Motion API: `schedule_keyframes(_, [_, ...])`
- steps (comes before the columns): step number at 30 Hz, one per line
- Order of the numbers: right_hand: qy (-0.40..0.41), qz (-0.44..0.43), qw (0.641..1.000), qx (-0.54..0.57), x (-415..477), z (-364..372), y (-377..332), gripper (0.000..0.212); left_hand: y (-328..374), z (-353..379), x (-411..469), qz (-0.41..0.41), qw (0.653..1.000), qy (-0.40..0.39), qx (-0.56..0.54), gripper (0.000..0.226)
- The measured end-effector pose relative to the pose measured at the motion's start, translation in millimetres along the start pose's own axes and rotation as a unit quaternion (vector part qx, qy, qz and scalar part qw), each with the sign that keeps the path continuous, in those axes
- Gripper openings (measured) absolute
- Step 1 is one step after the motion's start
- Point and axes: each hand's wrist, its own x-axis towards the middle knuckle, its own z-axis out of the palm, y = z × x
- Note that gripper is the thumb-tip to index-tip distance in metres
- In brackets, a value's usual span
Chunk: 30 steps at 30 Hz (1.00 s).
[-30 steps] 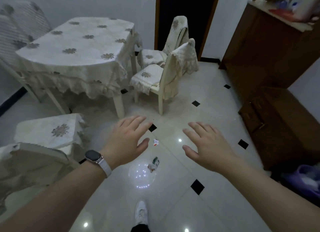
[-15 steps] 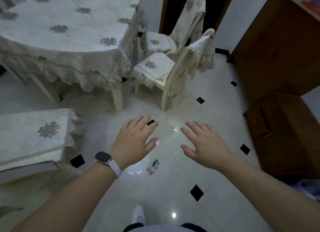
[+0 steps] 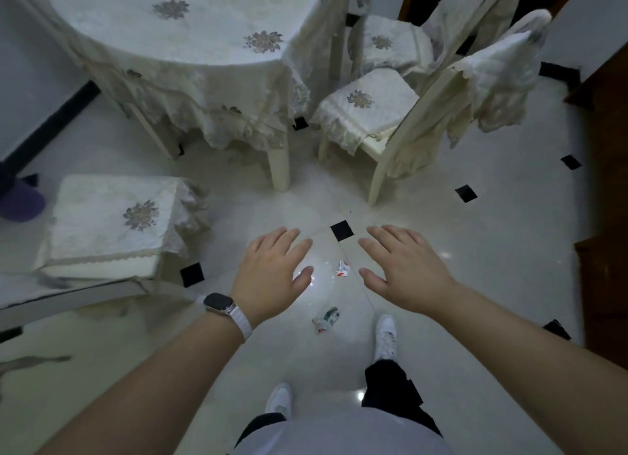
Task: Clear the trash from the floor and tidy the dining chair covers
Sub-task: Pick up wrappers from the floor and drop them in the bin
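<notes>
Head view: I've got both hands out over the floor, palms down. Left hand (image 3: 272, 278) has fingers spread wide and holds nothing; right hand (image 3: 404, 271) is the same, so either can take a piece. Small red-white wrapper (image 3: 342, 268) lies on the tile between them. Green-white wrapper (image 3: 325, 319) lies nearer my right shoe (image 3: 386, 335). Trash first, I'd say. Nearest chair cover (image 3: 489, 80) hangs bunched and crooked off the backrest, likely needs straightening later.
</notes>
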Motion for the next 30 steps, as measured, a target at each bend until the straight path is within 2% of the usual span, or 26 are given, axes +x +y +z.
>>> schedule_keyframes(8, [-0.056, -0.097, 0.992, 0.057, 68, 52, 107, 0.051, 36, 62, 74, -0.128, 0.991, -0.031, -0.022, 0.050])
schedule_keyframes(12, [-0.081, -0.095, 0.990, 0.061, 104, 105, 158, 0.052, 39, 122, 120, -0.165, 0.984, -0.027, -0.060, 0.050])
schedule_keyframes(17, [-0.066, -0.089, 0.991, 0.080, 128, 185, 180, 0.049, 28, 208, 152, -0.192, 0.977, -0.034, -0.089, 0.050])
schedule_keyframes(23, [-0.079, -0.055, 0.988, 0.121, 144, 351, 187, 0.044, -13, 375, 146, -0.214, 0.964, -0.062, -0.147, 0.050])
schedule_keyframes(30, [-0.116, -0.004, 0.982, 0.148, 156, 569, 196, 0.050, -47, 577, 111, -0.248, 0.945, -0.115, -0.178, 0.053])
